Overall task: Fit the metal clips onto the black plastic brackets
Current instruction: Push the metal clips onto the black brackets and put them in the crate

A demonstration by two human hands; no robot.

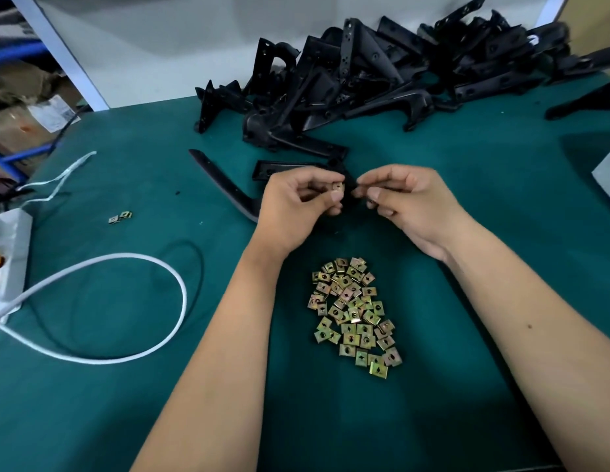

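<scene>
The left hand's (298, 204) fingers (335, 196) pinch a metal clip (337, 187) against the end of a black bracket (228, 185), whose long arm runs off to the far left across the green table (501, 206). The right hand's (404, 202) fingers curl tight around the same end of the bracket. Nearer, between the forearms, lies a heap of loose clips (356, 315). 2 stray clips (120, 217) sit well off to the left. A pile of brackets (382, 73) fills the far side. A white cable (126, 301) loops at the near left.
</scene>
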